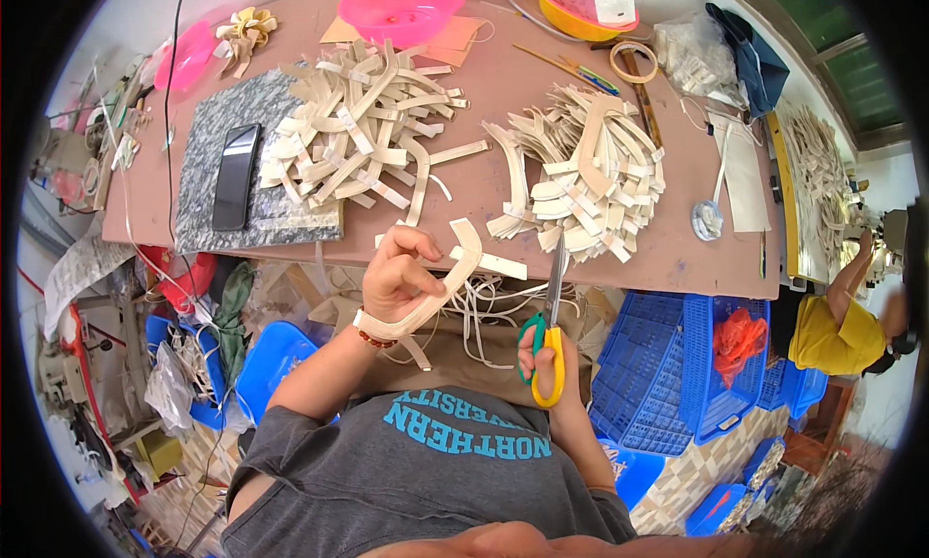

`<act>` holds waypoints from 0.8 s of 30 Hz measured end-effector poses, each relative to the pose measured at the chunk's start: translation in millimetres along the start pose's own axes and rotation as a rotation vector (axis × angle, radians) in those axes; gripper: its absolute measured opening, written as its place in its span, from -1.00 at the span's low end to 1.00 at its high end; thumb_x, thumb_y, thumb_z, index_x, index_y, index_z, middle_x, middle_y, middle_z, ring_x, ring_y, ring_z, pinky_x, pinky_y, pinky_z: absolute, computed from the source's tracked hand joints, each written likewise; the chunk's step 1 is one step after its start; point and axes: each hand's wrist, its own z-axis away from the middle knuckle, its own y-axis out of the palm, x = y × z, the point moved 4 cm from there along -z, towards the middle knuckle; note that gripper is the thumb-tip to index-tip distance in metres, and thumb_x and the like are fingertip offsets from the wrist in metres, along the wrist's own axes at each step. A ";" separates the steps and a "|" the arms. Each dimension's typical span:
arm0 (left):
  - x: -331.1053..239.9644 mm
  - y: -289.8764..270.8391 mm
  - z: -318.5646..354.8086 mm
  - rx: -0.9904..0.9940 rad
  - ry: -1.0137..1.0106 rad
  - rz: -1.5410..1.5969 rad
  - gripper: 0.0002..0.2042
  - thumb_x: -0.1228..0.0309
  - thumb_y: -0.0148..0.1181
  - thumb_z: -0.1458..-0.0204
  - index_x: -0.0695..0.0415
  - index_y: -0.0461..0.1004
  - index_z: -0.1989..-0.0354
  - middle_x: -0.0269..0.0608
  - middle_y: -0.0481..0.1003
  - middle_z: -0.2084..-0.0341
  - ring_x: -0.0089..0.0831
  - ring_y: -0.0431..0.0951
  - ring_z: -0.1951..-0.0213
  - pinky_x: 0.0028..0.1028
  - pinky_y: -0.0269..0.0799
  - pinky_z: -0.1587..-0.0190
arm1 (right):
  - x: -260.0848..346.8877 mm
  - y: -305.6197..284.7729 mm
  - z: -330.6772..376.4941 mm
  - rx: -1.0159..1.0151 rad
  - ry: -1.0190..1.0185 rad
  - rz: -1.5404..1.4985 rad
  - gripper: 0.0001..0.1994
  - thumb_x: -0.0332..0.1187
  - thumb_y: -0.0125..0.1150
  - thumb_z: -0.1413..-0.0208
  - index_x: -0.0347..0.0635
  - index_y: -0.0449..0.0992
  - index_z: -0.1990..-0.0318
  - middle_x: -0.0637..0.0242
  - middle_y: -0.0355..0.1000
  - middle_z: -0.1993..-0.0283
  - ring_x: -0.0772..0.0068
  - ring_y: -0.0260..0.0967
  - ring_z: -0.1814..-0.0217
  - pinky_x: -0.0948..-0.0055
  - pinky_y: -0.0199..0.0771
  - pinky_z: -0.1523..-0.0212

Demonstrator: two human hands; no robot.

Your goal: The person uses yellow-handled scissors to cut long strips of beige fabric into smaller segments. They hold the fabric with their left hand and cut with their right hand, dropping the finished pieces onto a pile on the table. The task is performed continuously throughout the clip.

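Curved beige strip held up beside the scissors

Curved beige strip (440, 292) sits in the left hand (397, 272), just below the near edge of the brown surface (503, 84). Its long axis runs on a slant, from the wrist at lower left up toward the upper right, where it bends into a short hooked end pointing up and left. The fingers are curled firmly round its upper part, so the middle of the strip is hidden behind them; the lower end lies against the wrist by a beaded bracelet (373, 339).

Scissors (549, 331) with green and yellow handles are in the right hand (547, 364), fingers closed through the loops. The blades point almost straight up, tilted slightly right, and the tip overlaps the right pile of beige pieces (590, 171), so it is hard to tell whether the blades are parted. Scissors and strip stand near each other without touching.

A second pile of beige pieces (363, 132) lies further left, partly on a grey speckled slab (208, 180) that also carries a black phone (235, 176). Loose offcuts (484, 311) in the lap are tangled and hard to make out
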 end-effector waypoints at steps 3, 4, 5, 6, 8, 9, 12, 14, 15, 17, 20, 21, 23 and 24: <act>-11.5 -0.8 -8.0 0.020 0.077 -0.152 -0.82 0.53 0.37 0.24 0.12 0.43 0.55 -0.23 0.33 0.37 -0.33 0.38 0.24 -0.35 0.31 0.11 | 2.7 1.1 -1.3 0.002 0.008 0.007 -0.56 0.02 0.11 -0.07 -0.26 0.32 0.30 0.44 0.23 0.55 0.71 0.12 0.64 0.69 0.12 0.63; -16.6 -2.0 -11.6 0.038 0.100 -0.210 -0.82 0.53 0.36 0.23 0.11 0.42 0.54 -0.23 0.35 0.39 -0.32 0.39 0.25 -0.33 0.31 0.09 | 3.7 1.9 -2.4 0.006 0.008 0.012 -0.57 0.01 0.12 -0.07 -0.26 0.32 0.30 0.44 0.23 0.55 0.71 0.12 0.64 0.69 0.12 0.63; -21.2 -3.0 -14.9 0.054 0.122 -0.267 -0.82 0.53 0.36 0.22 0.11 0.41 0.53 -0.22 0.37 0.41 -0.30 0.41 0.26 -0.31 0.31 0.08 | 2.5 0.2 -1.0 -0.004 0.016 0.006 -0.58 0.00 0.12 -0.07 -0.26 0.32 0.30 0.45 0.23 0.54 0.71 0.12 0.64 0.69 0.11 0.63; -21.3 -10.6 -20.0 -0.029 0.020 -0.104 -0.81 0.54 0.34 0.20 0.13 0.39 0.49 -0.20 0.39 0.42 -0.31 0.43 0.28 -0.33 0.34 0.11 | -0.7 -1.3 0.6 -0.003 0.022 -0.008 -0.59 -0.02 0.13 -0.08 -0.25 0.32 0.30 0.45 0.23 0.54 0.71 0.12 0.64 0.69 0.11 0.63; -19.1 -24.8 -32.3 -0.196 -0.179 0.225 -0.80 0.55 0.30 0.16 0.16 0.36 0.43 -0.15 0.44 0.44 -0.33 0.48 0.31 -0.37 0.38 0.18 | -3.1 -2.4 -1.5 -0.007 0.021 -0.024 -0.61 -0.05 0.13 -0.08 -0.26 0.32 0.29 0.45 0.24 0.54 0.71 0.13 0.63 0.70 0.11 0.63; -24.9 -35.9 -49.5 -0.230 -0.326 0.153 -0.77 0.55 0.27 0.13 0.22 0.34 0.33 -0.11 0.46 0.43 -0.36 0.49 0.33 -0.44 0.39 0.25 | -2.8 -4.3 -0.5 -0.030 0.013 -0.024 -0.62 -0.06 0.14 -0.08 -0.26 0.32 0.29 0.44 0.24 0.54 0.71 0.13 0.63 0.70 0.11 0.62; -29.1 -83.9 -106.5 -0.053 -0.415 -0.264 -0.58 0.55 0.17 0.05 0.21 0.20 -0.01 -0.26 0.47 0.50 -0.63 0.44 0.44 -0.67 0.32 0.47 | -2.4 -8.7 0.7 -0.076 0.064 0.105 -0.66 -0.09 0.18 -0.06 -0.21 0.34 0.36 0.49 0.22 0.59 0.69 0.12 0.65 0.66 0.11 0.63; -12.9 -121.9 -127.3 0.030 -0.690 -0.512 -0.47 0.53 0.20 0.09 0.23 0.17 -0.09 -0.29 0.46 0.52 -0.55 0.44 0.47 -0.55 0.36 0.43 | -17.5 -24.5 -1.5 -0.082 0.112 0.296 -0.67 -0.10 0.22 -0.02 -0.18 0.34 0.39 0.46 0.22 0.65 0.58 0.14 0.68 0.58 0.14 0.64; -10.1 -141.4 -130.2 -0.002 -0.648 -0.739 -0.46 0.52 0.22 0.11 0.24 0.18 -0.09 -0.29 0.46 0.51 -0.51 0.44 0.46 -0.52 0.36 0.42 | -15.0 -27.2 -1.6 -0.070 0.062 0.495 -0.65 -0.07 0.24 0.01 -0.18 0.34 0.41 0.41 0.24 0.66 0.48 0.18 0.68 0.52 0.18 0.63; -3.6 -162.5 -134.0 -0.058 -0.529 -1.186 -0.44 0.50 0.25 0.14 0.24 0.19 -0.09 -0.28 0.44 0.50 -0.44 0.44 0.45 -0.45 0.38 0.38 | -9.9 -31.3 -3.5 -0.057 -0.049 0.886 -0.61 -0.02 0.27 0.07 -0.17 0.35 0.43 0.32 0.28 0.69 0.27 0.26 0.68 0.39 0.24 0.61; -22.5 -137.9 -128.9 -0.232 -0.048 -1.354 -0.44 0.52 0.27 0.21 0.27 0.24 -0.04 -0.11 0.38 0.36 -0.31 0.45 0.34 -0.36 0.38 0.30 | -6.2 -33.3 0.5 -0.087 0.005 1.318 -0.52 0.13 0.24 0.16 -0.15 0.38 0.43 0.16 0.36 0.64 0.04 0.36 0.58 0.23 0.31 0.55; -29.0 -119.7 -126.0 -0.283 0.042 -1.292 -0.50 0.49 0.27 0.17 0.19 0.30 -0.02 -0.18 0.43 0.40 -0.38 0.40 0.39 -0.44 0.36 0.27 | -5.2 -27.6 1.1 -0.082 0.074 1.326 -0.52 0.13 0.29 0.22 -0.12 0.41 0.42 0.17 0.43 0.53 0.03 0.41 0.49 0.17 0.36 0.49; -18.8 -78.7 -119.5 -0.205 0.050 -1.065 -0.60 0.51 0.24 0.15 0.16 0.38 0.06 -0.21 0.44 0.42 -0.40 0.40 0.40 -0.45 0.36 0.26 | -13.4 -17.3 5.7 0.108 0.067 1.416 -0.52 0.13 0.29 0.22 -0.12 0.43 0.42 0.19 0.44 0.52 0.04 0.42 0.50 0.17 0.36 0.50; -4.6 -56.7 -112.4 -0.074 -0.055 -0.950 -0.69 0.55 0.19 0.13 0.15 0.44 0.13 -0.24 0.46 0.44 -0.40 0.44 0.41 -0.46 0.38 0.30 | -17.1 -11.3 7.4 0.214 0.057 1.452 -0.53 0.13 0.29 0.22 -0.12 0.44 0.42 0.20 0.44 0.52 0.04 0.42 0.51 0.17 0.36 0.50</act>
